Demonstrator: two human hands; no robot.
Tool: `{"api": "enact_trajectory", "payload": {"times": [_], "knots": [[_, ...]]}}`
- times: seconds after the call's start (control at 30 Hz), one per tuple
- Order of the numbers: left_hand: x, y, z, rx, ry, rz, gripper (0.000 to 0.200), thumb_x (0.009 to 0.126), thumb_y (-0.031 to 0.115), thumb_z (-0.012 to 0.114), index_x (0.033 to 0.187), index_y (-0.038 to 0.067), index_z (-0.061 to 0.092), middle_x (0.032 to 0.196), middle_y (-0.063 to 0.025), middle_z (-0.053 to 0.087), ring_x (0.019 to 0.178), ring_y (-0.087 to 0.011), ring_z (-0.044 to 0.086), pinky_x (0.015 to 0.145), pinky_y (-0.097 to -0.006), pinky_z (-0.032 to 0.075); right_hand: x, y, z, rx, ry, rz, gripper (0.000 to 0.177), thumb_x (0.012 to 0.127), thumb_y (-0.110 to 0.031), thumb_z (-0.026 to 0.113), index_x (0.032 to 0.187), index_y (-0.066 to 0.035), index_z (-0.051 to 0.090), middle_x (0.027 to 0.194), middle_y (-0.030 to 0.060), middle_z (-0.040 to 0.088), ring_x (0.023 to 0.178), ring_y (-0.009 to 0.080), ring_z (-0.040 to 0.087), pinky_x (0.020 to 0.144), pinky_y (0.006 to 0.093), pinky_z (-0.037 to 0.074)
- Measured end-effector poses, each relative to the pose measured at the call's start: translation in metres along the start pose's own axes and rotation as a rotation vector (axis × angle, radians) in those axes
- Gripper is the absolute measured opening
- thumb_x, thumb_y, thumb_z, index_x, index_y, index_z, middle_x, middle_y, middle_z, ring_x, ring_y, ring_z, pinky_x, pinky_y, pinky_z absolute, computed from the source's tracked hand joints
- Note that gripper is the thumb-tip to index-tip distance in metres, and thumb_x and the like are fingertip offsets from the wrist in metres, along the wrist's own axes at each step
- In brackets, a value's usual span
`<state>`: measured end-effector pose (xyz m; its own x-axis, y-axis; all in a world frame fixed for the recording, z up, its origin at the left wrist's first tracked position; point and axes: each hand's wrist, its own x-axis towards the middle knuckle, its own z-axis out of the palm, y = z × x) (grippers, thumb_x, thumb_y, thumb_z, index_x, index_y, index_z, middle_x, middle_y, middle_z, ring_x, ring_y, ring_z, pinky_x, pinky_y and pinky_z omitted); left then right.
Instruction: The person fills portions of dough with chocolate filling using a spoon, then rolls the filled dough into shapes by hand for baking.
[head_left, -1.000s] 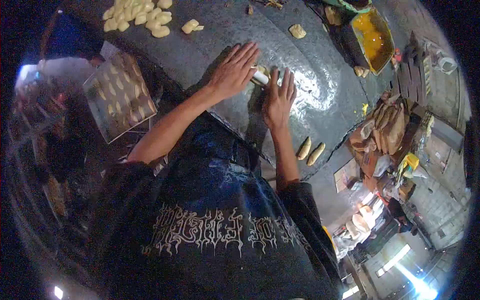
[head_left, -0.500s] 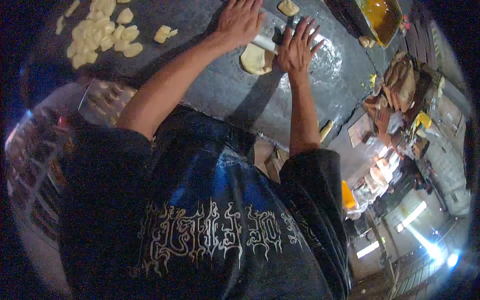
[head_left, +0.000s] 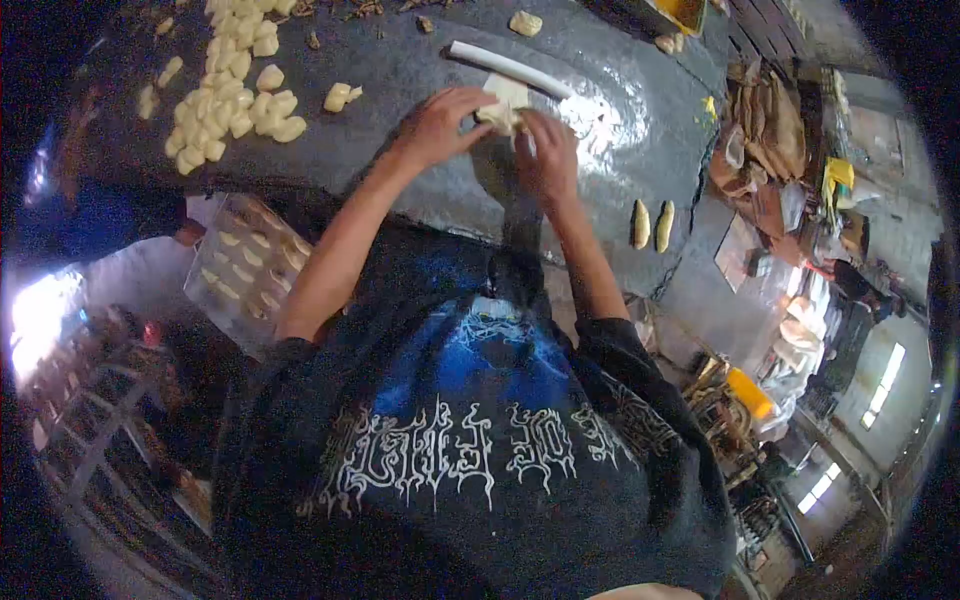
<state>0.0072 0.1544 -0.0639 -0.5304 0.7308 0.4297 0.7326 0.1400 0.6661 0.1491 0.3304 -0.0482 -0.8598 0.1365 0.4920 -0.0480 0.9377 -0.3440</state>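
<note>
A flattened piece of pale dough is held between both hands on the dark, shiny work table. My left hand pinches its left side and my right hand grips its right side, fingers curled. A white rolling pin lies loose on the table just beyond the hands. Two shaped dough pieces lie side by side near the table's right edge.
A heap of several cut dough lumps sits at the far left of the table. A metal tray with several shaped pieces stands below the table's left edge. A yellow-filled container is at the far right; cluttered shelves and bags stand to the right.
Both hands were rolling the pin over the dough; now the pin lies free farther back and both hands have taken hold of the flattened dough.
</note>
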Motion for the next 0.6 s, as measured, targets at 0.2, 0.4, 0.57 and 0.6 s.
{"api": "enact_trajectory", "payload": {"times": [0.2,0.4,0.57,0.6], "knots": [[-0.032,0.005,0.017,0.06,-0.002,-0.053,0.04,0.082,0.019,0.077,0.12,0.01,0.07,0.129,-0.0092,0.065,0.117,-0.0291,0.062,0.107,-0.0399,0.045,-0.016,-0.011,0.005,0.1,-0.059,-0.096,0.046,0.076,-0.015,0.075,0.12,-0.008,0.064,0.12,0.0157,0.066,0.107,0.0378,0.06,0.093,0.0461,0.051],[0.0,-0.013,0.017,0.033,0.114,-0.197,0.03,0.088,0.015,0.07,0.117,0.009,0.072,0.133,-0.0118,0.063,0.116,-0.0309,0.062,0.105,-0.0416,0.046,0.019,-0.003,0.015,0.011,0.132,0.085,0.038,0.084,-0.007,0.068,0.122,-0.009,0.064,0.117,0.0153,0.063,0.098,0.0346,0.059,0.086,0.0457,0.049],[-0.011,0.019,0.026,-0.021,0.075,-0.125,0.039,0.096,0.01,0.055,0.134,0.007,0.061,0.147,-0.0174,0.05,0.133,-0.0357,0.051,0.115,-0.0457,0.038,0.005,-0.02,0.026,0.285,0.088,0.252,0.052,0.09,-0.006,0.057,0.142,-0.005,0.05,0.148,0.0227,0.048,0.134,0.0448,0.047,0.112,0.0545,0.036],[-0.017,0.034,0.031,-0.009,-0.006,-0.138,0.046,0.097,0.01,0.053,0.143,0.007,0.051,0.152,-0.019,0.044,0.139,-0.0376,0.043,0.118,-0.0471,0.031,-0.009,-0.02,0.037,0.283,-0.072,0.233,0.056,0.098,-0.011,0.047,0.152,-0.003,0.038,0.158,0.023,0.035,0.147,0.0442,0.03,0.121,0.053,0.022]]}}
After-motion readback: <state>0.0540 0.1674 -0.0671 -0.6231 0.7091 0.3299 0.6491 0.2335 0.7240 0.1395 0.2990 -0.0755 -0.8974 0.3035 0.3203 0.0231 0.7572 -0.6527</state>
